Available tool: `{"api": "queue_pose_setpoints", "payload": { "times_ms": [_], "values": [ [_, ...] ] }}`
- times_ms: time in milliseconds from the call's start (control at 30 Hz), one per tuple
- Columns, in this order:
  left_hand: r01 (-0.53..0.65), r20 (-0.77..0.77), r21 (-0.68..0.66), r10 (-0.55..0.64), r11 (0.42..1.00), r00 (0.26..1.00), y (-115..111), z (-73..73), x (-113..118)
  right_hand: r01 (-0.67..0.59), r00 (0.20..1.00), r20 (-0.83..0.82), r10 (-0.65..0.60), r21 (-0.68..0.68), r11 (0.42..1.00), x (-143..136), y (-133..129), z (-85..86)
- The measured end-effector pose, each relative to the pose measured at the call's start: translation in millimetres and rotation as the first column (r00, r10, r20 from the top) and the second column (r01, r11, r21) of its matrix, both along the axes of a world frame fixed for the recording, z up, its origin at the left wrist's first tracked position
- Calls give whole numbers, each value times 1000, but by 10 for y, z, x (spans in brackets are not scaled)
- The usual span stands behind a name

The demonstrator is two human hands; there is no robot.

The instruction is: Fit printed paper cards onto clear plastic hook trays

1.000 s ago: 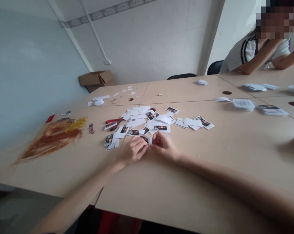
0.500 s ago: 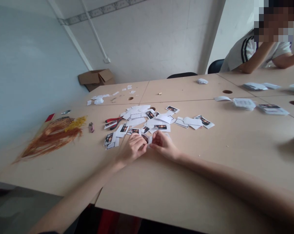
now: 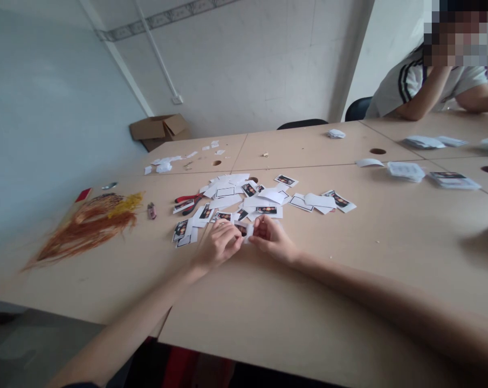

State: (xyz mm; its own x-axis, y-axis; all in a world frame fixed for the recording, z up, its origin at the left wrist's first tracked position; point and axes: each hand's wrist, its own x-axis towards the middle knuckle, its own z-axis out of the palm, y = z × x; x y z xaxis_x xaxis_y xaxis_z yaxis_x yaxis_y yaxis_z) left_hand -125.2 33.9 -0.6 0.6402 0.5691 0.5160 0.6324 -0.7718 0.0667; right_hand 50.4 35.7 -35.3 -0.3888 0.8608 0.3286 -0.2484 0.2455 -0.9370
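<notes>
A small white-edged card with a dark picture is held between my two hands, low over the table. The fingers of my left hand are closed at its left side. My right hand pinches its right edge with thumb and curled fingers. Just beyond my hands lies a loose spread of white cards, some showing dark pictures, some black-outlined. Red-handled pliers lie at the left of this spread, partly under a card.
Orange and yellow strands lie on the left, near a small pink tool. Stacks of cards stand at the right. A cardboard box is beyond the table. A person leans on the far right side.
My left fingers have shifted slightly left, and more of the held card's picture shows. The person at the right has moved slightly.
</notes>
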Motion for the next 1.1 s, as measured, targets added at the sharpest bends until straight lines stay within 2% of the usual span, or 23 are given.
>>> {"api": "queue_pose_setpoints", "payload": {
  "times_ms": [100,233,400,500,600,767,867,1000,1100],
  "values": [
    [-5,66,0,5,1000,998,20,1,-40,-11,1000,-22,10,-14,1000,10,-8,15],
    [-41,167,85,26,996,986,25,23,-38,-19,999,-35,18,-3,1000,15,-18,36],
    [0,128,76,-10,997,992,22,-4,0,-11,1000,-27,11,2,1000,4,-6,25],
    [-53,171,48,44,997,984,34,-63,-15,-9,999,-30,10,23,1000,-2,2,7],
    [-149,254,-22,150,989,956,65,-102,-49,18,999,-33,-16,59,998,-1,-28,12],
    [-318,401,-141,348,937,847,194,-66,-152,193,981,-48,-189,96,977,23,-124,52],
    [-377,470,-157,405,913,784,298,-36,-250,309,949,19,-314,131,942,71,-104,76],
    [-406,289,-114,421,907,860,404,-45,-350,468,846,136,-515,272,841,197,80,78],
    [-430,179,-86,438,899,881,443,-70,-368,522,792,173,-585,302,797,304,246,41]
  ]
}}
